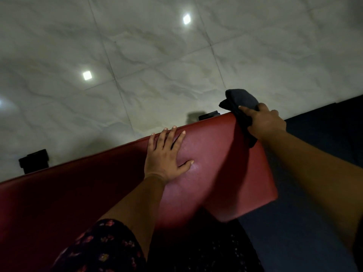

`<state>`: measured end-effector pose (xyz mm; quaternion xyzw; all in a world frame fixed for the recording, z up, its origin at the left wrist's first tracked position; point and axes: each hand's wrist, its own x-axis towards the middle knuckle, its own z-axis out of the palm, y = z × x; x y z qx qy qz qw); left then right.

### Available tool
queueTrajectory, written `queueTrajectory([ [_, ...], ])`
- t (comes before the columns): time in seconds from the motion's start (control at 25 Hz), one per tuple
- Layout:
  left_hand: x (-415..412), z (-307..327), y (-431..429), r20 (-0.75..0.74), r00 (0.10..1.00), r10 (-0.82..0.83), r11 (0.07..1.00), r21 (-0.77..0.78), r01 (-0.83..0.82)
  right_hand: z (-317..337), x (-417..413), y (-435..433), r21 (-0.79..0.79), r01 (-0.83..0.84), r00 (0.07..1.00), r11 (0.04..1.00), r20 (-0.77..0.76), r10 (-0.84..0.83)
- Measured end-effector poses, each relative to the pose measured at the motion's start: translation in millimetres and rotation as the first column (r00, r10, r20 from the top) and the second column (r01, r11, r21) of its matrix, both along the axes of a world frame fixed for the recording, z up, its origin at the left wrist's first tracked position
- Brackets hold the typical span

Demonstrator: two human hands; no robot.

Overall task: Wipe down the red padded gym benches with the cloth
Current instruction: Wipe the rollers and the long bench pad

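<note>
At the far left a black block (33,160) stood on the pale tiled floor (137,55) beyond the red bench (78,193), whose long padded top ran off the left edge in shadow. No streak or damp sheen showed there, so whether that stretch had been wiped could not be told. Further right the left hand (166,157) lay flat on the padding, fingers spread and straight, holding nothing and seemingly bracing. Around it the red surface caught the light but gave no clear sign of wiping either. At the bench's right end, the right hand (264,122) gripped the dark cloth (240,104), fingers curled round it, pressing it over the far corner and down the end edge. By my judgement the wiping was under way at that end, and other benches, none in view, were left to do.
</note>
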<state>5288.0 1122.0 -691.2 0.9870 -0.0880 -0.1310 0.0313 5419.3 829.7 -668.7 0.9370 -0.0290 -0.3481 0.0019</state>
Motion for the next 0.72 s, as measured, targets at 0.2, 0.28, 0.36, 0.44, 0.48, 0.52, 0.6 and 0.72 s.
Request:
queueTrajectory([
  [0.2, 0.1, -0.8, -1.4, -0.012, 1.0, 0.006, 1.0, 0.018, -0.005, 0.2, -16.6, 37.3, 0.011, 0.084, 0.996, 0.996, 0.024, -0.085],
  [0.28, -0.1, -0.6, -1.3, -0.026, 1.0, 0.009, 0.999, 0.037, -0.008, 5.7, -14.8, 35.2, 0.031, 0.025, 1.0, 0.999, -0.011, -0.025],
  [0.36, 2.2, 1.9, -2.6, -0.083, 0.997, 0.006, 0.998, 0.07, 0.0, 12.3, 0.9, 33.8, 0.029, -0.066, 0.995, 0.997, -0.068, 0.068],
  [0.44, 4.1, 5.3, -6.1, -0.158, 0.987, 0.005, 0.995, 0.095, 0.01, 20.8, 18.0, 48.0, 0.126, -0.111, 0.984, 0.986, -0.122, 0.127],
  [0.48, 5.1, 7.9, -8.0, -0.192, 0.981, 0.013, 0.995, 0.096, 0.005, 25.4, 22.1, 60.4, 0.187, -0.113, 0.979, 0.976, -0.149, 0.142],
  [0.52, 6.8, 10.8, -9.0, -0.216, 0.976, 0.021, 0.996, 0.087, -0.002, 29.5, 22.1, 72.8, 0.234, -0.099, 0.977, 0.967, -0.16, 0.139],
  [0.6, 12.8, 17.6, -5.9, -0.273, 0.962, 0.014, 0.999, 0.041, -0.004, 38.9, 11.1, 90.8, 0.303, -0.048, 0.986, 0.952, -0.139, 0.093],
  [0.72, 18.8, 30.3, 10.6, -0.371, 0.921, -0.119, 0.992, -0.015, 0.122, 44.6, -27.6, 96.6, 0.232, -0.096, 0.994, 0.968, -0.022, 0.103],
])
